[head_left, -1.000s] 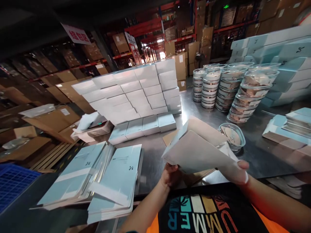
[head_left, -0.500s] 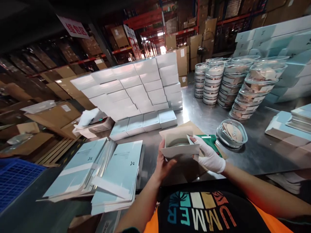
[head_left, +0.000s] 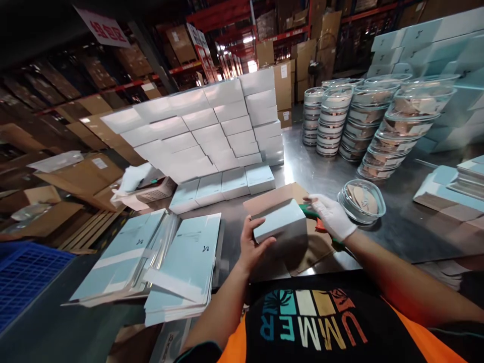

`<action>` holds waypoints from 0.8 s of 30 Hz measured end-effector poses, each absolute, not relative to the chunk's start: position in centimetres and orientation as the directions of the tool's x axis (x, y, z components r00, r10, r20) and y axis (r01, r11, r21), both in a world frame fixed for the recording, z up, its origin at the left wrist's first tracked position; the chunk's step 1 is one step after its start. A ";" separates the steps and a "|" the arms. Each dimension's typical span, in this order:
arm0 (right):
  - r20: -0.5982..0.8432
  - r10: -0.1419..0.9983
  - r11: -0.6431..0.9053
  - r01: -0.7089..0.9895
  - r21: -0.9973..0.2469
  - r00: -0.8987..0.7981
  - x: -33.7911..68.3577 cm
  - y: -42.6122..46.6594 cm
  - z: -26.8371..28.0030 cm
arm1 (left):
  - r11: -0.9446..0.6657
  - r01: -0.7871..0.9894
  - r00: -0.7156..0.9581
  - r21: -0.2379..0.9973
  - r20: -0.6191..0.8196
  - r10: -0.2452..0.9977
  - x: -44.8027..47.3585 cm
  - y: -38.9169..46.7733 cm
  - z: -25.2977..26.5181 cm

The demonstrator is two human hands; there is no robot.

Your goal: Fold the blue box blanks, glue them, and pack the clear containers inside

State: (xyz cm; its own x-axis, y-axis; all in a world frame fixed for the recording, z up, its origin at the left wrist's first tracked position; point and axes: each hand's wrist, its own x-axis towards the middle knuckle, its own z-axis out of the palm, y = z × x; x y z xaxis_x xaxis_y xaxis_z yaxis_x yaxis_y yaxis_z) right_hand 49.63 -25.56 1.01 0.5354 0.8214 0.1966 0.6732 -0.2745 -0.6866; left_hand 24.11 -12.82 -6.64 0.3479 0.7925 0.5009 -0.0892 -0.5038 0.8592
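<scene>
My bare left hand (head_left: 251, 247) grips the left end of a small pale blue and white carton (head_left: 282, 227), thumb on the near side and a finger over the top. The carton's top is closed, so its inside is hidden. My right hand (head_left: 333, 217), in a white glove, is just right of the carton with its fingertips drawn together. Whether anything is between them does not show. Beneath this hand is a green glue gun (head_left: 310, 213) with an orange trigger, partly covered. A brown cardboard sheet (head_left: 313, 249) lies under the gun and carton.
Clear round containers (head_left: 362, 201) sit right of my gloved hand, with taller stacks (head_left: 401, 131) behind. A wall of white cartons (head_left: 212, 121) stands at the back. Flat blue carton blanks (head_left: 189, 257) lie at left, near a blue crate (head_left: 30, 282). More blanks (head_left: 442, 194) lie far right.
The carton has gone from open, facing me, to closed and turned with its blue top up. My right hand has left its edge and moved right, over the glue gun.
</scene>
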 end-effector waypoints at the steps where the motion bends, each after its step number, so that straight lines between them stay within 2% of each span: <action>1: 0.133 0.815 -0.374 0.688 -0.622 0.563 51.5 -26.1 1.2 | -0.481 -0.084 0.296 0.873 0.482 0.824 24.1 -12.6 -6.5; 5: -0.025 0.698 -0.665 0.635 -0.393 0.716 57.0 -28.3 1.1 | -0.460 -0.105 0.213 0.882 0.472 0.855 24.5 -12.2 -5.9; 7: -0.052 0.680 -0.705 0.632 -0.321 0.732 57.7 -29.0 0.5 | -0.478 -0.121 0.211 0.870 0.494 0.844 24.8 -12.1 -5.7; 9: -0.106 0.708 -0.691 0.654 -0.308 0.698 56.9 -29.3 -0.4 | -0.496 -0.135 0.209 0.858 0.514 0.832 25.0 -12.0 -5.5; 13: -0.192 0.755 -0.644 0.653 -0.399 0.627 54.5 -28.6 -2.1 | -0.493 -0.143 0.206 0.858 0.513 0.833 25.2 -11.8 -5.0; 18: -0.149 0.746 -0.611 0.578 -0.541 0.649 54.2 -28.0 -1.9 | -0.474 -0.128 0.183 0.871 0.490 0.852 25.3 -11.9 -4.1; 21: -0.036 0.719 -0.558 0.545 -0.626 0.694 53.8 -28.9 -0.9 | -0.415 -0.128 0.182 0.901 0.433 0.883 25.1 -12.1 -3.4; 24: 0.185 0.615 -0.477 0.549 -0.686 0.766 52.4 -30.1 0.1 | -0.411 -0.113 0.180 0.904 0.426 0.887 25.1 -12.6 -2.5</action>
